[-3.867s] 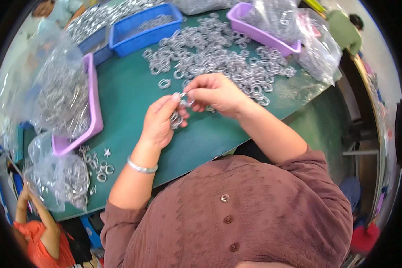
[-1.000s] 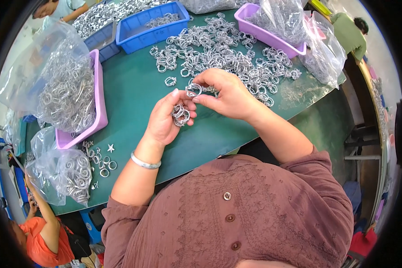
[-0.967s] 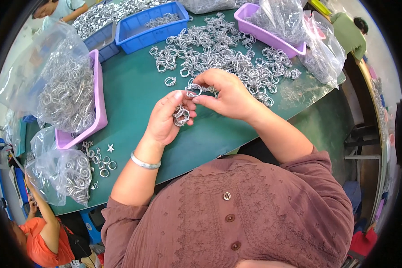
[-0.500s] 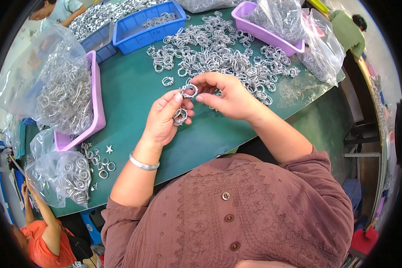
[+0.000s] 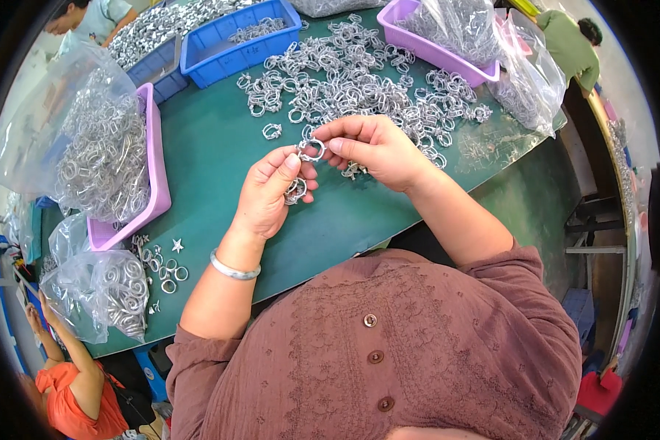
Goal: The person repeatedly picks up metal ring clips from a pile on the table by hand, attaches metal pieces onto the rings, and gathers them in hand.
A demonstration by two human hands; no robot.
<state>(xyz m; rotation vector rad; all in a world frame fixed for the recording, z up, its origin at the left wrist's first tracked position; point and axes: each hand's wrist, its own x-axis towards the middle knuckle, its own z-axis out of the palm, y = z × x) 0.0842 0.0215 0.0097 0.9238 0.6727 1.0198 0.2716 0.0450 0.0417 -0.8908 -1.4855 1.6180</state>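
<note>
Over the near middle of the table, my left hand [image 5: 273, 189] pinches a silver-coloured metal ring [image 5: 313, 158] between thumb and forefinger. A second silver ring [image 5: 295, 192] rests lower in the same hand, against its curled fingers. From the right, my right hand [image 5: 378, 152] closes its thumb and forefinger at the right rim of the upper ring; the other fingers are curled under. Small silver pieces [image 5: 353, 171] show just below those right fingers. One loose ring [image 5: 272, 131] lies on the table just beyond my left hand, apart from a big spread of similar rings [image 5: 367, 88].
At left, a purple tray [image 5: 158, 158] holds bagged rings, with a bag of silver spiral pieces [image 5: 127, 293], a star [image 5: 177, 246] and loose rings [image 5: 169, 285] nearby. Blue bins [image 5: 231, 55] and another purple tray [image 5: 447, 66] stand at the back. Other people sit around the green table [image 5: 220, 125].
My right thumb and forefinger have come together at the upper ring's rim; before, they were farther apart. My left hand keeps both rings in nearly the same place.
</note>
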